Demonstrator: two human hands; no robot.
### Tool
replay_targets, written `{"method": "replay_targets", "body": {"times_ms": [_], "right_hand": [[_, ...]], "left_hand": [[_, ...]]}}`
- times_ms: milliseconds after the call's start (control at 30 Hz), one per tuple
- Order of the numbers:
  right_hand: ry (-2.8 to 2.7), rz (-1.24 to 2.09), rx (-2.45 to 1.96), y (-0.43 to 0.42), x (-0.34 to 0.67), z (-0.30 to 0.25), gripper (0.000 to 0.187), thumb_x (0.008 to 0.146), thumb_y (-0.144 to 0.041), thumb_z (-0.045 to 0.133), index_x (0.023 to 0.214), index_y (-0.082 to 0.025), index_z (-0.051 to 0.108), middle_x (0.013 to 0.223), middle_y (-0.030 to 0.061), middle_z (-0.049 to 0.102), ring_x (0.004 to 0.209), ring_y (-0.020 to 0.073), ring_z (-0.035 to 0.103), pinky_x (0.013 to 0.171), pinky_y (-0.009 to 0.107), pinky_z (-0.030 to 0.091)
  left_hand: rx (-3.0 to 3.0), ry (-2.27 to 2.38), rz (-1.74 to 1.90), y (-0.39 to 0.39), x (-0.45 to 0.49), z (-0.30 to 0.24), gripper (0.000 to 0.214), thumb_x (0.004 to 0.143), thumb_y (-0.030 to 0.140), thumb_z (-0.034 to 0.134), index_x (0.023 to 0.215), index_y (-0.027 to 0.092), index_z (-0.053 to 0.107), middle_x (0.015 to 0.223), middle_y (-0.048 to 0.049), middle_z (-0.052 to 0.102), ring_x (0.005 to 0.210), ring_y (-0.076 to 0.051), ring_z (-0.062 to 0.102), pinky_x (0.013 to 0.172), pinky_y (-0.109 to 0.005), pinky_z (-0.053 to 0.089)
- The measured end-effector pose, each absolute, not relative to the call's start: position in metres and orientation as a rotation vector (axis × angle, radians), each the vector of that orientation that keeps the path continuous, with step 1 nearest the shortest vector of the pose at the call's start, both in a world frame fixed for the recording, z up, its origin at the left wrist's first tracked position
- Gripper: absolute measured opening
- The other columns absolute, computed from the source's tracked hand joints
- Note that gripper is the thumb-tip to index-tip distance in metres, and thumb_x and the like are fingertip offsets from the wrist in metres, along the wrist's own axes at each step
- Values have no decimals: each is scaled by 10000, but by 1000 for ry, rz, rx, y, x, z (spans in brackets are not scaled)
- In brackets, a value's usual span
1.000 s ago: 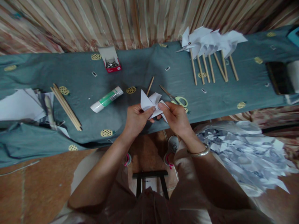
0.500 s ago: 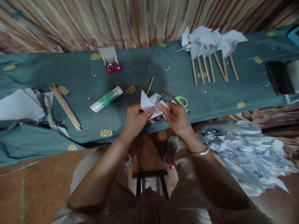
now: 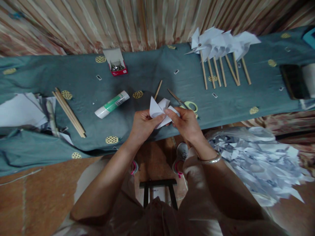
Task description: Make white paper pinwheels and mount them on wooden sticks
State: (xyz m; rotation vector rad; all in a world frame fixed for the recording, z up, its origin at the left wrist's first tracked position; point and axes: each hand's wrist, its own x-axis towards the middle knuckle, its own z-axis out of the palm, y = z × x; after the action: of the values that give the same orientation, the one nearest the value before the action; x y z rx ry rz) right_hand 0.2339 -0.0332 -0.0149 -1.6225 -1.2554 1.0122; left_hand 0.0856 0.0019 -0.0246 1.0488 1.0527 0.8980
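Over the table's near edge, a white paper pinwheel [image 3: 162,107] with folded blades is pinched between my two hands. My left hand [image 3: 145,124] grips its left side, thumb pressed near the centre. On the other side, my right hand [image 3: 187,123] has its thumb at the middle too; the fingers beneath are mostly hidden. Just beyond the paper lies a wooden stick [image 3: 158,89], its lower end covered by the pinwheel. Scissors [image 3: 190,105] with pale green handles rest on the cloth beside my right hand.
A green-and-white glue stick [image 3: 112,105] and an open red box of metal pins [image 3: 117,67] lie left. Several sticks [image 3: 70,113] and paper sheets [image 3: 22,109] are farther left. Finished pinwheels [image 3: 219,42] lie back right. A bag of paper pieces [image 3: 258,160] stands below right.
The pinwheel and my hands have shifted very slightly right. My left fingertips under the paper are now more hidden. Both thumbs stay pressed at the centre.
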Motion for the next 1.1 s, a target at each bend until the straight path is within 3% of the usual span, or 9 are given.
{"method": "replay_targets", "body": {"times_ms": [367,600,800,933,1100], "right_hand": [[-1287,972,-1616,-35,232,-18,379,878,-501,604,639,-207,614,482,-42,502,467,102,482,523,253,372],[-1329,901,-1643,-36,233,-18,440,872,-517,620,565,-224,503,490,-48,412,530,111,408,538,275,314],[-1279,964,-1602,-35,233,-16,438,868,-549,600,587,-221,528,516,-48,402,503,95,338,485,272,249],[-1107,1149,-1444,-33,234,-13,370,818,-561,649,711,-206,646,576,-48,479,519,86,379,485,255,274],[-888,1370,-1345,-31,233,-9,346,641,-506,812,733,-203,672,698,-25,663,600,110,545,560,250,422]], "left_hand": [[1121,1087,909,1,85,-25,251,647,376,793,632,138,717,590,9,647,543,-95,527,503,-203,415],[1188,1176,916,3,85,-23,216,662,337,769,609,141,693,558,26,598,535,-96,498,487,-204,398],[1197,1155,938,3,84,-23,214,667,327,750,595,135,688,557,20,597,529,-93,487,483,-203,387],[1169,1148,951,4,84,-24,193,664,323,739,623,138,699,581,16,622,535,-95,498,499,-206,410],[1161,1163,922,4,84,-25,221,650,354,742,614,141,696,567,16,607,528,-95,481,484,-206,388]]}}
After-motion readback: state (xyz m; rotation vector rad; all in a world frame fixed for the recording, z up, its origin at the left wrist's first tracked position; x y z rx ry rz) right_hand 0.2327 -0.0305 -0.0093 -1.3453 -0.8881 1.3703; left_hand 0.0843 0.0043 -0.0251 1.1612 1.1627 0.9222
